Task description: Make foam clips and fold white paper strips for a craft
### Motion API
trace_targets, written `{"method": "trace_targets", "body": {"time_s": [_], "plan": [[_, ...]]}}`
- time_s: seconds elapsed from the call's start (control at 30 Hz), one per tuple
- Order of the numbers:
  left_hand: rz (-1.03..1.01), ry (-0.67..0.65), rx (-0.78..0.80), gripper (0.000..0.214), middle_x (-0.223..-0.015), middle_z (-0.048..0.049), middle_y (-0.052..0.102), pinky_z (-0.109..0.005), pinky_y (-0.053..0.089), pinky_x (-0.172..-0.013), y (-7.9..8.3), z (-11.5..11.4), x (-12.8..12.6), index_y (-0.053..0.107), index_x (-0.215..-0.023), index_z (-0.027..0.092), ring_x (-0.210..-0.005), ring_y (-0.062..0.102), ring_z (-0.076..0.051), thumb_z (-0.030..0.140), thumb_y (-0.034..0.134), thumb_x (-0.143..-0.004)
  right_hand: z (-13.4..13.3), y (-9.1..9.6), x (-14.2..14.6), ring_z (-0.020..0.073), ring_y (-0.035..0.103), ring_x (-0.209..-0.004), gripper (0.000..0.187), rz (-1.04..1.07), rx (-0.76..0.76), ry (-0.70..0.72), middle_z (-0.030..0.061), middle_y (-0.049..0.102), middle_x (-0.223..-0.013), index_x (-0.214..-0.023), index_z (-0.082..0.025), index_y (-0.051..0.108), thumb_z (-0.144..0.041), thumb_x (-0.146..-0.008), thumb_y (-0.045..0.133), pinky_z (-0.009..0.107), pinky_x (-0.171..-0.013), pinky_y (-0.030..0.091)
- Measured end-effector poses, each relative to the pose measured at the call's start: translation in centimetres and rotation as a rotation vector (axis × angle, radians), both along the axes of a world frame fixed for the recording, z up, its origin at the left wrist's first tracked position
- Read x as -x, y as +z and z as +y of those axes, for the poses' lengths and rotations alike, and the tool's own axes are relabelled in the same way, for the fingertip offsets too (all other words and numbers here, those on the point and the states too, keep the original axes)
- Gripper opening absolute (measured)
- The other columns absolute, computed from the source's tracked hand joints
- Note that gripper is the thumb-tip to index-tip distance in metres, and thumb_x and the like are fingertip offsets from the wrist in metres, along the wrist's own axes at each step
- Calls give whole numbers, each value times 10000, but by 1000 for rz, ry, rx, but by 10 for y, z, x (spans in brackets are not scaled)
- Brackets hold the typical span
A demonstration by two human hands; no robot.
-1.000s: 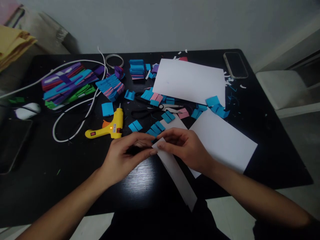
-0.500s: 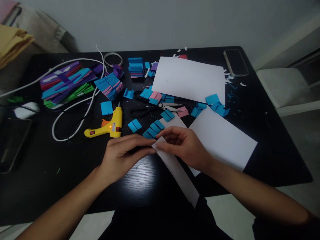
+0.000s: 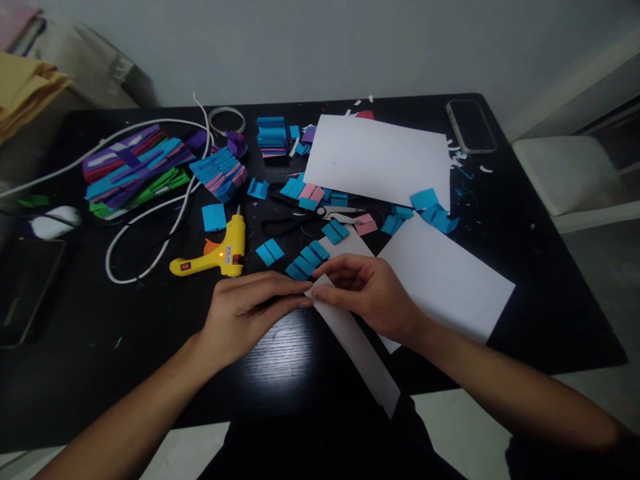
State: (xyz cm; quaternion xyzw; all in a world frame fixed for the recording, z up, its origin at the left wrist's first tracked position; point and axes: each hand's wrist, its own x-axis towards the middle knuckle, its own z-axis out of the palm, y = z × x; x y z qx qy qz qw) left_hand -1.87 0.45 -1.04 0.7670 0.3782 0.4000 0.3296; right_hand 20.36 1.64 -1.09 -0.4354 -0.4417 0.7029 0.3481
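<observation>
A long, narrow white paper strip (image 3: 357,343), which looks folded, slants down toward my lap past the table's front edge. My left hand (image 3: 253,310) pinches its upper left corner between thumb and fingers. Closed on the same end is my right hand (image 3: 373,293), thumb on top and fingertips behind the paper. Just beyond the hands lie several small folded blue paper pieces (image 3: 307,260). Black-handled scissors (image 3: 320,215) rest behind them among blue and pink pieces. To the left, a yellow glue gun (image 3: 217,252) lies on its side with a small orange light lit.
White sheets (image 3: 445,280) lie right of my hands, and another large sheet (image 3: 380,160) behind. Bundled coloured paper strips (image 3: 137,167) sit at the left, looped by a white cable (image 3: 107,257). A phone (image 3: 471,127) lies at the back right, a white mouse (image 3: 56,221) far left.
Both hands keep the same grip on the paper strip. The view has shifted very slightly; nothing on the table has visibly moved.
</observation>
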Motion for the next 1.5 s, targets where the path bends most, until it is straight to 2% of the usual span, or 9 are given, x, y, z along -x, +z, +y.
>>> {"method": "trace_targets", "body": {"time_s": [0.77,1.3,1.4,1.5], "plan": [[-7,6,16,206,-887,-22,813,-228,625,-673,3,2,-2,803,-1053,215,-761,771,-145,162,821,-855,0,0,-2,143,709,-772,298,3,36,9,4,761,-838,-976,-215,798,-298,-717,919,295,-736,577],[-27,0,19,185,-897,-24,822,-223,636,-695,1,1,-3,807,-1038,216,-774,786,-150,151,809,-865,0,-2,-1,146,705,-748,305,-16,10,5,9,758,-831,-984,-207,794,-328,-730,914,301,-709,578],[-31,6,64,172,-880,-17,823,-223,629,-672,2,3,-3,810,-1020,226,-756,782,-152,177,822,-855,0,-2,-2,153,719,-771,313,-1,24,2,10,767,-841,-978,-211,794,-318,-715,924,302,-726,584],[-42,34,223,137,-846,-24,813,-215,610,-638,6,5,-1,792,-987,197,-706,760,-145,234,823,-859,0,-2,-1,152,724,-784,310,12,28,9,12,775,-858,-979,-216,794,-312,-715,925,295,-733,583]]}}
